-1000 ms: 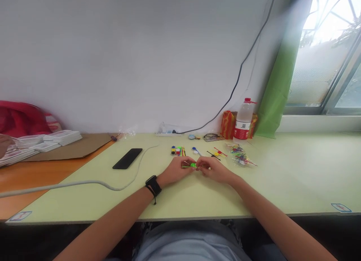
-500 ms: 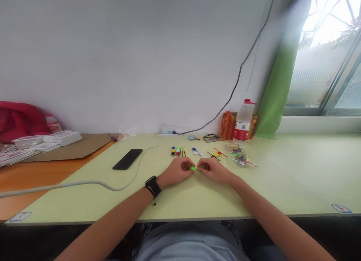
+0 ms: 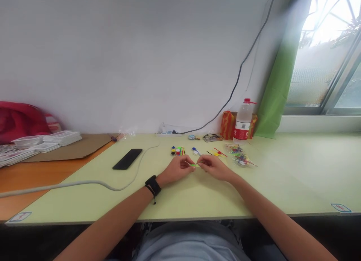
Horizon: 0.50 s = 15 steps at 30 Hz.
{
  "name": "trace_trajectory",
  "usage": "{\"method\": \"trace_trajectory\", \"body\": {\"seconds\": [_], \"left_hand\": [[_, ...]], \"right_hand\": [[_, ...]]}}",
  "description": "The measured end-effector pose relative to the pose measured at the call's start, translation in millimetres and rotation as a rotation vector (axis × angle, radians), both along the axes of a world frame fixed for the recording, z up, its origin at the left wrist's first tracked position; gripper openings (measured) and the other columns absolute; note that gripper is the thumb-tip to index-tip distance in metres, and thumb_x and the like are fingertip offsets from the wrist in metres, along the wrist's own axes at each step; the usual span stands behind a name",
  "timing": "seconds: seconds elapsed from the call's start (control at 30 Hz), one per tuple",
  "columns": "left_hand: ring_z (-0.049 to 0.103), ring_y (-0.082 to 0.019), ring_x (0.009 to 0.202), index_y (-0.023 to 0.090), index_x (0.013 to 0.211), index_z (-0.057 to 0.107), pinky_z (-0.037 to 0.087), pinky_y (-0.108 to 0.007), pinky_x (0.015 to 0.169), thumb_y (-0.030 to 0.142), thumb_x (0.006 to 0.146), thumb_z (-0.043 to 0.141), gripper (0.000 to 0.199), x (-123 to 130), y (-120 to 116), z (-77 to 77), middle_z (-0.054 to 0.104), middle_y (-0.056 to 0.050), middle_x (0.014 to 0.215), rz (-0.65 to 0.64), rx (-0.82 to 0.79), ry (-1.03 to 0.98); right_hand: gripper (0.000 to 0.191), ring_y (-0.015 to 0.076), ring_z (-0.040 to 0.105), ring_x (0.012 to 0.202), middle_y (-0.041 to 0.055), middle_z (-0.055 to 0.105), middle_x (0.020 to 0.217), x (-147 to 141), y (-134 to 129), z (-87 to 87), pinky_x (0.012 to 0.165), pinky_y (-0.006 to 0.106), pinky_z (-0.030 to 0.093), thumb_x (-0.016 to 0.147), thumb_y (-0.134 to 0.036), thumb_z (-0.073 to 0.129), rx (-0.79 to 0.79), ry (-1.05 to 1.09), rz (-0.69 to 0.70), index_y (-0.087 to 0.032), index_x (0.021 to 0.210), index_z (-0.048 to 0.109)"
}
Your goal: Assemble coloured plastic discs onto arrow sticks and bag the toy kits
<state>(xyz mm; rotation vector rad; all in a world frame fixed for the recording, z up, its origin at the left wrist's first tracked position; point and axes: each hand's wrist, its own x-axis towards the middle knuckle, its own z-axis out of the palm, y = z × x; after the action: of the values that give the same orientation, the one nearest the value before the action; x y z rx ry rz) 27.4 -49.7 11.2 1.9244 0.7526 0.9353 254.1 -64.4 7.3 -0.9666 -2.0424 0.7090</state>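
Observation:
Between the fingertips of both hands is a small bright green plastic piece [image 3: 193, 165], mostly covered by the fingers. My left hand [image 3: 177, 168], with a black watch on its wrist, pinches its left part. My right hand [image 3: 213, 167] is closed in a pinch at the piece's right end, where a pale sliver shows. Just beyond the hands lie several small coloured discs and sticks [image 3: 178, 151], a blue disc with a stick [image 3: 194, 149], and red, yellow and black pieces [image 3: 219, 152].
A black phone [image 3: 127, 159] and a white cable [image 3: 98, 182] lie to the left. Clear bags of coloured pieces [image 3: 241, 155] sit on the right, before a large bottle [image 3: 243, 122]. White card stacks [image 3: 60, 138] rest on cardboard at far left. A power strip [image 3: 169, 131] stands by the wall.
The green piece has turned, now showing as a thinner edge, and the fingertips have risen slightly. My right hand has shifted a little; the things on the table stay put.

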Motion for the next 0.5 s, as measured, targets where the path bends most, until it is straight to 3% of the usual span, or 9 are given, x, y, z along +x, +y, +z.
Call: {"method": "trace_trajectory", "body": {"seconds": [0.17,0.3,0.5], "left_hand": [[0.073,-0.021,0.089,0.015,0.093,0.072,0.059,-0.039,0.089,0.046,0.084,0.08,0.033,-0.3,1.6,4.0,0.072,-0.006,0.092,-0.083,-0.147,-0.12],[0.074,-0.02,0.085,0.017,0.102,0.072,0.06,-0.039,0.088,0.048,0.08,0.083,0.04,-2.7,7.2,3.4,0.072,-0.006,0.1,0.016,-0.144,-0.147],[0.07,-0.018,0.081,0.018,0.106,0.076,0.061,-0.037,0.084,0.05,0.082,0.081,0.041,-4.0,12.0,1.4,0.073,-0.006,0.096,0.088,-0.131,-0.155]], "right_hand": [[0.028,0.014,0.048,0.062,-0.0017,0.053,0.073,0.3,0.5,0.7,0.058,0.027,0.041,0.097,-0.045,0.055,-0.052,0.072,-0.008,-0.02,0.101,0.066],[0.037,0.0133,0.048,0.062,-0.0016,0.054,0.08,0.8,0.4,0.0,0.057,0.027,0.044,0.096,-0.047,0.056,-0.031,0.117,-0.072,-0.022,0.123,0.059],[0.038,0.0139,0.046,0.063,-0.0024,0.049,0.075,0.2,-2.8,2.9,0.058,0.028,0.044,0.096,-0.045,0.055,-0.036,0.149,-0.043,-0.021,0.126,0.061]]}}
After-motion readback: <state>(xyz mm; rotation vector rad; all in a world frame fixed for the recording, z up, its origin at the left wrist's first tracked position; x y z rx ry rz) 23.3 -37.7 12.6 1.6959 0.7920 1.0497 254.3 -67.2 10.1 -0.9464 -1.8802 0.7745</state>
